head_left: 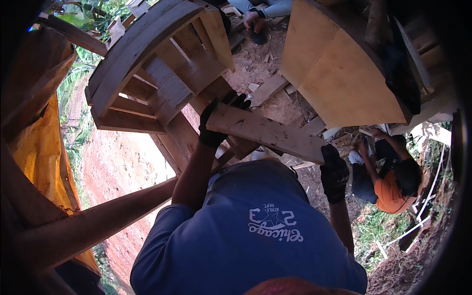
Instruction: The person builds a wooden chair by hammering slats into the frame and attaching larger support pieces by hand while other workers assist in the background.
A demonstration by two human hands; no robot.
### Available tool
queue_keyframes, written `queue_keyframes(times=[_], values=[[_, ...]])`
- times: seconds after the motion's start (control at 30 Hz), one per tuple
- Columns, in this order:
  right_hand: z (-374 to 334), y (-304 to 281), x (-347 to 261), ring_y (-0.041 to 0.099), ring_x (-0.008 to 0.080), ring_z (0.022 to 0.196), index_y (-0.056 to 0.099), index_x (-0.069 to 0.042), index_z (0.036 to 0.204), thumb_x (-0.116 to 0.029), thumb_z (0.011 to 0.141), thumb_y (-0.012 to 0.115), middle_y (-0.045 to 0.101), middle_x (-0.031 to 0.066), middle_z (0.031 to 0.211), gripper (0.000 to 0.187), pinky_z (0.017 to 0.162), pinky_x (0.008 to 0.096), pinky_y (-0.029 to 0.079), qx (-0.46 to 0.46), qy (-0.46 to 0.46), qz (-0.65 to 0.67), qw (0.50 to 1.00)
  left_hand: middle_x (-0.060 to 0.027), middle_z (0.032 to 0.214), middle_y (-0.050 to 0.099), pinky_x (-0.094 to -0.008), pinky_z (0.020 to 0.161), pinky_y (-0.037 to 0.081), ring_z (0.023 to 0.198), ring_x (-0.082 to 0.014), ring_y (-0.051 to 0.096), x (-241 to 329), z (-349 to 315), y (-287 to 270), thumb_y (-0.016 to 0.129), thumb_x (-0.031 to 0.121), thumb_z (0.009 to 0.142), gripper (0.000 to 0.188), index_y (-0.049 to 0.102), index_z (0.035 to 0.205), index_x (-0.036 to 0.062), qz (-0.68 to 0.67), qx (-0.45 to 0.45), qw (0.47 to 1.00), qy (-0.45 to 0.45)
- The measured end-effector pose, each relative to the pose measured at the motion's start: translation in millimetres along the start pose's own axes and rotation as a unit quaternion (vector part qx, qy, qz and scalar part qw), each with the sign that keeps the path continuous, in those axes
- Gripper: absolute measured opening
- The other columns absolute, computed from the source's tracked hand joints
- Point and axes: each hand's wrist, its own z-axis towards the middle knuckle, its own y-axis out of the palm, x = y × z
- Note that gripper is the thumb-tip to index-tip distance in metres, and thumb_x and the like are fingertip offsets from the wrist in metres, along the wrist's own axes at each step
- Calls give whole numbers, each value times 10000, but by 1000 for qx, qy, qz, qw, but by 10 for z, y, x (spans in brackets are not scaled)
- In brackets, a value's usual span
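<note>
A short, flat wooden board (268,132) with dark marks on its face lies tilted across the front of my body. My left hand (210,129), in a black glove, supports its left end, with the fingers reaching past the far edge. At the opposite, lower end, my right hand (334,173), also gloved in black, grips the board's tip. Just beyond my left hand stands a curved, slatted wooden frame (169,81). What lies directly beneath the board is partly hidden.
A large curved wooden panel (339,69) stands at the far right. On the right, a person in an orange shirt (396,189) crouches; another person's hand (253,22) shows at the top. A thick wooden beam (103,221) and orange sheeting (46,152) are on the left.
</note>
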Motion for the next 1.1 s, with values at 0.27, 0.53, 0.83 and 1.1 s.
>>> queue_keyframes(times=[0.27,0.53,0.83,1.1], values=[[791,946,-210,625,276,1290,618,-107,1428,53,872,674,632,110,1435,581,1059,413,516,29,21,221,975,-165,1324,647,-372,960,582,1192,-243,660,411,-1154,-586,793,184,895,610,541,1416,-10,592,239,769,29],[1691,1417,-1270,685,177,1130,573,-102,1462,-84,918,765,667,109,1361,578,930,346,566,-153,10,367,918,-124,1204,654,-378,882,603,1114,-230,659,485,-2377,-969,596,262,1060,391,577,1336,-13,613,376,664,203],[2234,2064,-1896,684,336,1114,665,-48,1258,-312,947,703,675,183,1223,410,931,436,565,-63,-137,236,960,-229,1315,625,-442,1035,510,1193,-385,628,-125,-2699,-861,537,-46,975,537,498,1505,32,729,505,345,307],[2877,3171,-1557,654,377,1152,576,-53,1376,-350,956,625,643,174,1309,517,928,485,539,-209,-41,412,886,-251,1274,628,-515,928,537,1102,-462,634,-227,-3011,-134,554,-82,926,619,495,1520,82,734,530,306,294]])
